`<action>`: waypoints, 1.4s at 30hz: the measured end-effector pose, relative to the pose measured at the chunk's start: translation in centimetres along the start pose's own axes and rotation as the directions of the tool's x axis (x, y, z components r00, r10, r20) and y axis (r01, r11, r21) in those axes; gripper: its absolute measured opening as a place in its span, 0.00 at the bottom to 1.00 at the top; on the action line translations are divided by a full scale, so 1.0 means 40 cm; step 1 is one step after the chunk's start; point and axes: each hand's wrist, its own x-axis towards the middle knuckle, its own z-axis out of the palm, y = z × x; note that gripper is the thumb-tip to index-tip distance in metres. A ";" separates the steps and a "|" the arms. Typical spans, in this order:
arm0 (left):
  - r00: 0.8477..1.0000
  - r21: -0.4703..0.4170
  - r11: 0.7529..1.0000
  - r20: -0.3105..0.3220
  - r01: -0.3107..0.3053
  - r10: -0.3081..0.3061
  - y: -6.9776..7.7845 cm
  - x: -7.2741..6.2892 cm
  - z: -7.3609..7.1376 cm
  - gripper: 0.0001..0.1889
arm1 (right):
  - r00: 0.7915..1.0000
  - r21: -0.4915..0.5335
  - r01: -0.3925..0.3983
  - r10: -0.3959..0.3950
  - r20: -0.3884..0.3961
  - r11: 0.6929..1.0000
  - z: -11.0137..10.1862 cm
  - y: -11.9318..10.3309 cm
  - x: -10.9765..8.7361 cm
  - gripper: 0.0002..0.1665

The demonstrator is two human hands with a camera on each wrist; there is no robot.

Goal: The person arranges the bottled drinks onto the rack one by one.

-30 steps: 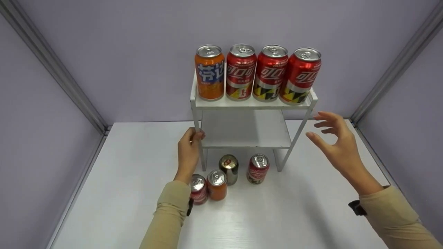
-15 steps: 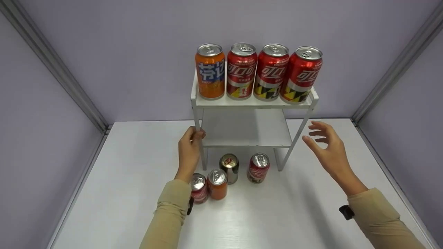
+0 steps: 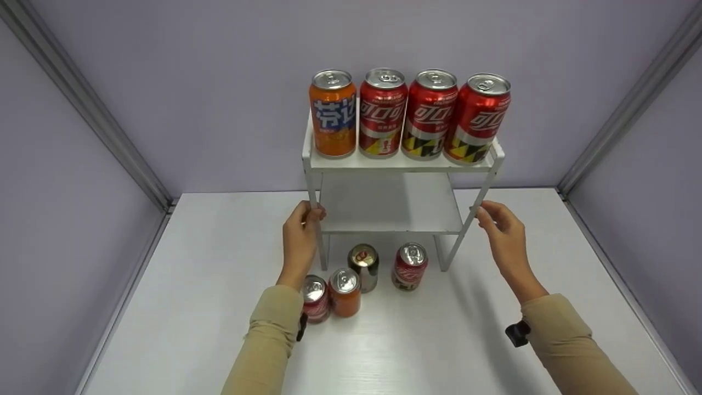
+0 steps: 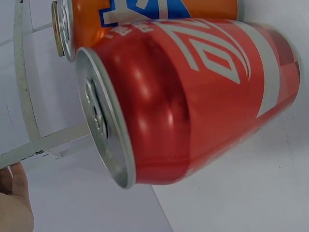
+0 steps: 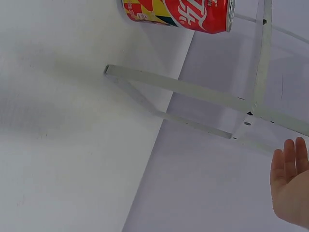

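- Locate the white rack (image 3: 389,203) at the centre of the head view, upright on the white table (image 3: 219,329).
- Your left hand (image 3: 299,236) is left of centre, with fingers and thumb curled round the rack's left front post; it grips that post.
- Your right hand (image 3: 505,236) is right of centre, at the right front post. In the head view the thumb lies against the post and a fingertip shows past it; in the right wrist view, at the lower right, the fingers look nearly straight. Whether they grip the post, you cannot tell.
- The top shelf, upper centre, carries one row of upright cans: the upper orange can (image 3: 334,120) at the left end, then three red cans (image 3: 430,118) to its right.
- Below the rack's middle shelf, at lower centre, four cans stand on the table: the left red can (image 3: 315,304) and the lower orange can (image 3: 345,299) side by side, the dark can (image 3: 366,274) just beyond, and the right red can (image 3: 409,270) near the right leg.
- Both your forearms are in beige sleeves (image 3: 269,334), entering from the bottom edge.
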 end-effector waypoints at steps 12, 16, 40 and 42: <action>0.998 0.027 0.998 0.011 0.055 -0.055 0.009 -0.002 0.000 0.15 | 0.994 0.255 -0.047 0.070 -0.081 0.966 0.044 0.014 0.006 0.14; 0.998 0.027 0.997 0.008 0.068 -0.069 0.012 0.000 0.000 0.12 | 0.987 0.257 -0.098 0.126 -0.096 0.961 0.050 0.008 0.008 0.13; 0.989 0.200 0.979 -0.149 0.036 -0.006 0.022 -0.067 0.012 0.16 | 0.982 0.176 -0.139 0.158 -0.100 0.975 0.051 0.012 0.009 0.17; 0.983 0.221 0.975 -0.181 0.009 0.032 0.023 -0.080 0.013 0.15 | 0.982 0.176 -0.141 0.161 -0.103 0.974 0.052 0.012 0.009 0.17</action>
